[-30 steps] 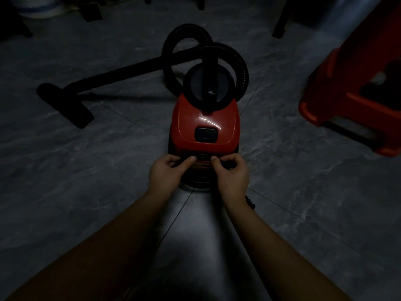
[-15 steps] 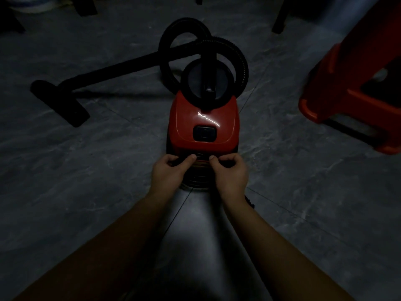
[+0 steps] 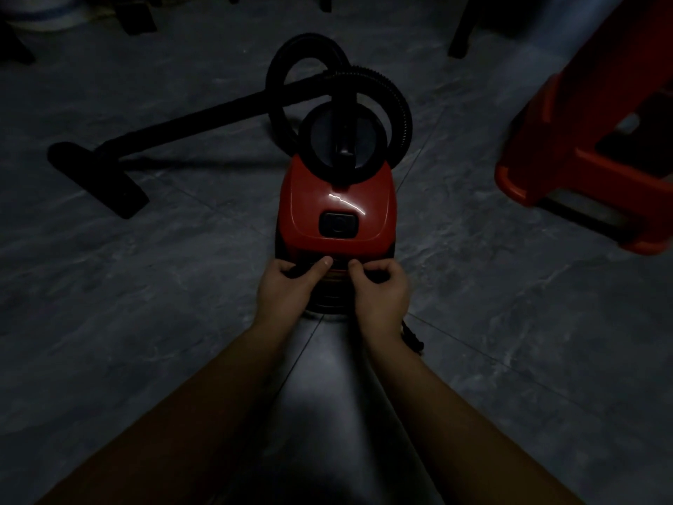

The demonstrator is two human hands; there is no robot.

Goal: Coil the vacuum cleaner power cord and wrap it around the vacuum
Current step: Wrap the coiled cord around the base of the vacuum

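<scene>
Left hand [image 3: 287, 291] and right hand [image 3: 382, 291] each pinch the cord [image 3: 412, 335] (limp, likely springy) at the vacuum's [image 3: 335, 198] rear; grip it close.

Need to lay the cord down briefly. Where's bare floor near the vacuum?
Bare tile lies left of the red vacuum, between floor nozzle and left hand, and right of it, toward the red stool. Crowded behind, where hose and wand lie, and beside the right hand, where cord trails.

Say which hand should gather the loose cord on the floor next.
Likely the right hand: the cord lies just beside its wrist, while the left hand holds cord at the vacuum, farther off.
</scene>
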